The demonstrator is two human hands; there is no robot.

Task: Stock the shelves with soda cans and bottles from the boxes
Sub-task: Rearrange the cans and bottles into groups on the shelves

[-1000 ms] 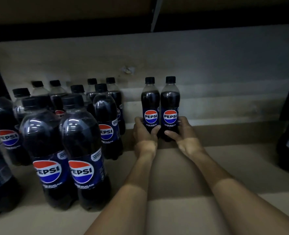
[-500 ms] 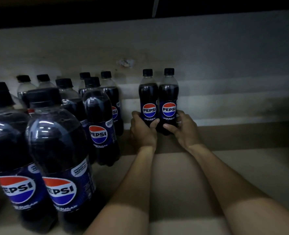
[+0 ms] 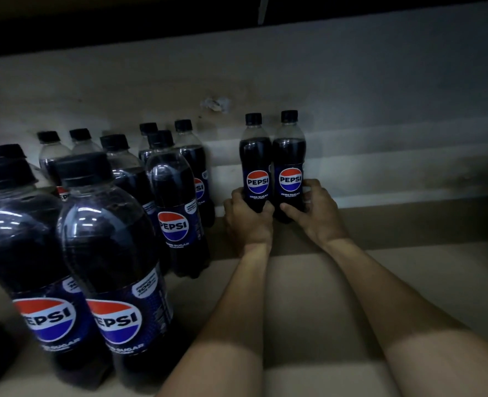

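Both hands (image 3: pixel 248 223) (image 3: pixel 320 217) still grip Pepsi Zero Sugar bottles (image 3: pixel 255 159) (image 3: pixel 289 156).

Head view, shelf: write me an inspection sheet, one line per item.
Surface: brown shelf board, dimly lit.
Job's things: two Pepsi bottles, left bottle and right bottle, upright, side by side near the back wall; stocked bottles in rows at left.
Clutter: nothing seen.
Grippers: left hand grips the left bottle; right hand grips the right bottle.
Cables: nothing seen.
Surroundings: pale back wall with a small torn patch; dark above.

Two hands (image 3: pixel 250 222); two gripped bottles (image 3: pixel 256 167); at least eight other bottles (image 3: pixel 177 213).
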